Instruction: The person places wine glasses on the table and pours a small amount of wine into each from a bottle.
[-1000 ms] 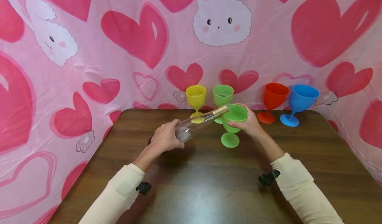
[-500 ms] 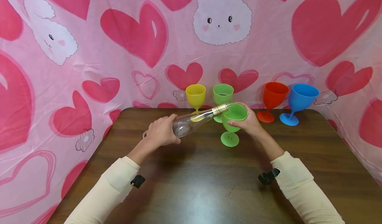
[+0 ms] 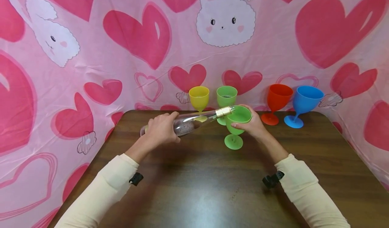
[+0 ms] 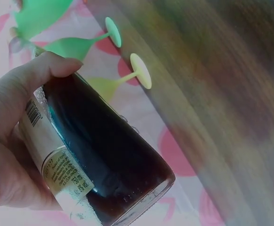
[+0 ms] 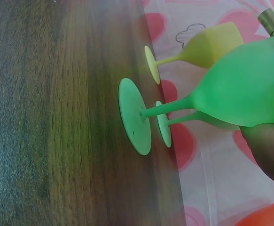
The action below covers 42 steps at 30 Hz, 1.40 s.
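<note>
My left hand (image 3: pixel 161 129) grips a clear glass bottle (image 3: pixel 186 124) round its body, fingers over the top. The bottle lies nearly level, and its gold-banded neck reaches the rim of a green goblet (image 3: pixel 234 128). Dark liquid fills much of the bottle (image 4: pixel 104 146) in the left wrist view, beside a pale printed label (image 4: pixel 66 172). My right hand (image 3: pixel 254 124) holds the green goblet by its bowl, thumb at the near side. That goblet stands upright, its foot (image 5: pixel 135 117) close over the table in the right wrist view.
Behind the bottle stand a yellow goblet (image 3: pixel 199 98) and a second green goblet (image 3: pixel 226 95), which has some liquid inside. A red goblet (image 3: pixel 279 98) and a blue goblet (image 3: pixel 307 101) stand to the right, near the back edge of the wooden table (image 3: pixel 194 184). A pink heart-print cloth (image 3: pixel 182 35) hangs behind.
My left hand has moved left and up, bringing the bottle's base higher so the bottle lies closer to level. Its mouth stays at the goblet's rim. The right hand has barely moved.
</note>
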{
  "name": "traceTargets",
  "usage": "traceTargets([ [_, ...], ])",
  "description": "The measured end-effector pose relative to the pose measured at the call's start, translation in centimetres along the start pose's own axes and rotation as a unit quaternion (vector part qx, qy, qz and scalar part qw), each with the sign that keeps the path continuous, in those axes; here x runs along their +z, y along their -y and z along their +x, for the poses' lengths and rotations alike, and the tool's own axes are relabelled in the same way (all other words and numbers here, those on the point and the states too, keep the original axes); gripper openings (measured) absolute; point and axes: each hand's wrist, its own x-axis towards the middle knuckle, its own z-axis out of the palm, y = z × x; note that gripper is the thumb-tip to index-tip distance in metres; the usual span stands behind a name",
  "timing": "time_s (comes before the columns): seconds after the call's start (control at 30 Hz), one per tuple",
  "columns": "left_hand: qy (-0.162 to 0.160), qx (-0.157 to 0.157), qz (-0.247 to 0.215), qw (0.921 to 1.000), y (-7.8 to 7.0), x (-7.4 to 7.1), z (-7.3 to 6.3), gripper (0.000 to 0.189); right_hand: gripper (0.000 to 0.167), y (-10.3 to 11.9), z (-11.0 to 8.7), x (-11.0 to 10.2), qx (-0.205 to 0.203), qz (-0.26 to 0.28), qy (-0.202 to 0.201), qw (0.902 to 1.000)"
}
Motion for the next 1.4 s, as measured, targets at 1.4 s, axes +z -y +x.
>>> traceTargets([
  [1.4, 0.01, 0.024, 0.078, 0.9966, -0.3, -3.5, 1.1, 0.075, 0.077, 0.0, -0.1, 0.2, -0.001, 0.005, 0.004, 1.0],
])
